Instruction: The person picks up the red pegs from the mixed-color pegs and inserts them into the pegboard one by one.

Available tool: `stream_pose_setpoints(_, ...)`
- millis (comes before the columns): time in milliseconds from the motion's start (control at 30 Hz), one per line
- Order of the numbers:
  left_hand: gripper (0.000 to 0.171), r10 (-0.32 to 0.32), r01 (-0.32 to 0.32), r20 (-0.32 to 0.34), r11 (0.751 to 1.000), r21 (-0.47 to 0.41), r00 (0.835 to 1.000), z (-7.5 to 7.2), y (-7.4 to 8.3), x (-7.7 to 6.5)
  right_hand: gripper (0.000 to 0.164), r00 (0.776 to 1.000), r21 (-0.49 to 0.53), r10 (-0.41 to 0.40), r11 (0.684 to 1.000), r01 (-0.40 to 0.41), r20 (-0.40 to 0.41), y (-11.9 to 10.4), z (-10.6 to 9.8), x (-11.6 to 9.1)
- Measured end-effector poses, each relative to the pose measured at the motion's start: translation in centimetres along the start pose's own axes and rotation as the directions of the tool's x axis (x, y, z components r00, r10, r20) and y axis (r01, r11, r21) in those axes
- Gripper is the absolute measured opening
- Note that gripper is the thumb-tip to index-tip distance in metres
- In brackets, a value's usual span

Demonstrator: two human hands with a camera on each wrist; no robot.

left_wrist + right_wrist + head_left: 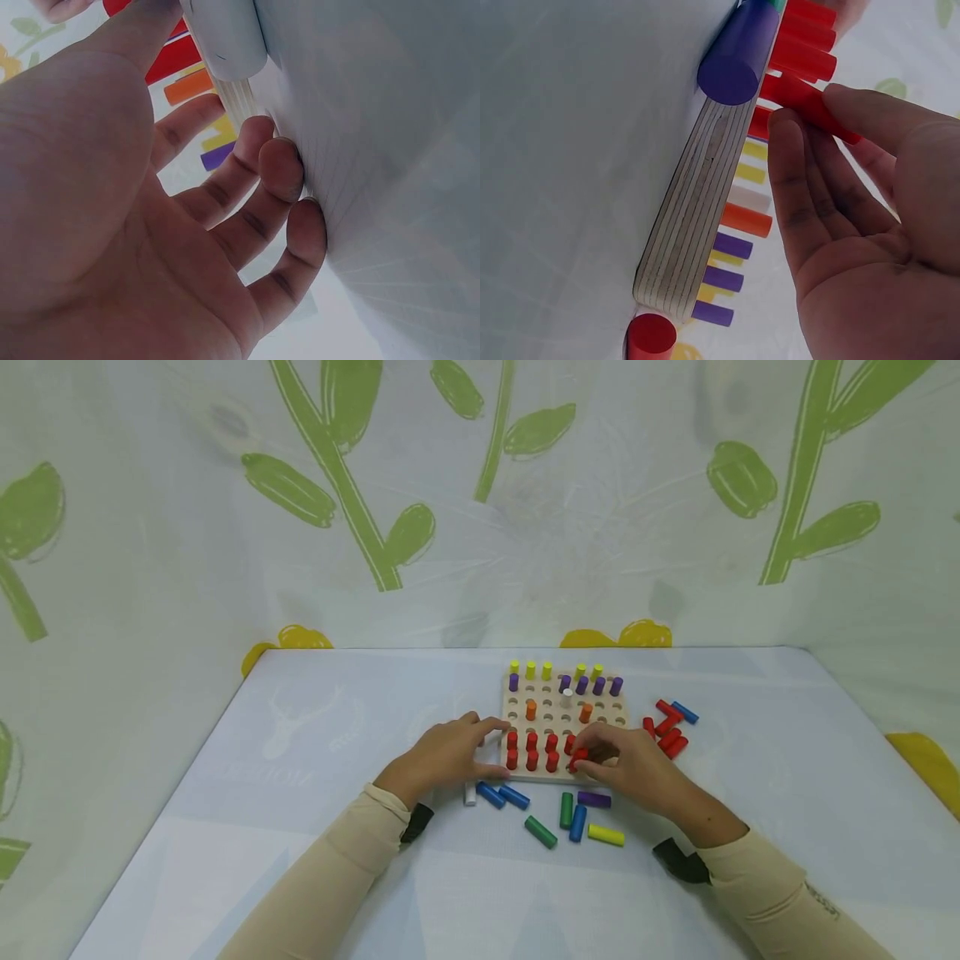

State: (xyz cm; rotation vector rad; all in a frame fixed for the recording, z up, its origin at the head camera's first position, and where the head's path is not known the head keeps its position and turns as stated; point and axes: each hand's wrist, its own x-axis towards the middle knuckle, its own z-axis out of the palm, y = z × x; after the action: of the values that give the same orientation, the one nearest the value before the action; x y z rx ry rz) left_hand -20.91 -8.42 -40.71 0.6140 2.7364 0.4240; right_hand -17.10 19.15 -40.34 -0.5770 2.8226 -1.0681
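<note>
A wooden pegboard [538, 724] stands on the table with upright pegs in several of its holes. At its left edge my left hand [442, 756] touches the wood with thumb and index finger spread apart; the other fingers bend loosely in the left wrist view. Over the front row, my right hand [637, 772] pinches a red peg [810, 107] between thumb and fingertips. That peg tilts, its lower end at the board's top; the head view cannot tell how deep it sits. Other red pegs [532, 760] fill two front rows to its left.
Loose blue [491, 795], green [541, 832], purple [594, 799], yellow [606, 835] and white pegs [470, 793] lie before the board. Several red pegs [670, 740] and a blue peg [686, 712] lie right of it. Yellow pegs [531, 670] stand along the back row.
</note>
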Motion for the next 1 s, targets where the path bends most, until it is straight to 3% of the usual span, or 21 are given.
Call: stream_pose_setpoints(1000,0.077,-0.008,0.008,0.009,1.000,-0.012,1.000,-0.02,0.09,-0.10,0.021,0.999,-0.045,0.012,0.999,-0.010,0.053,0.10,0.21,-0.18)
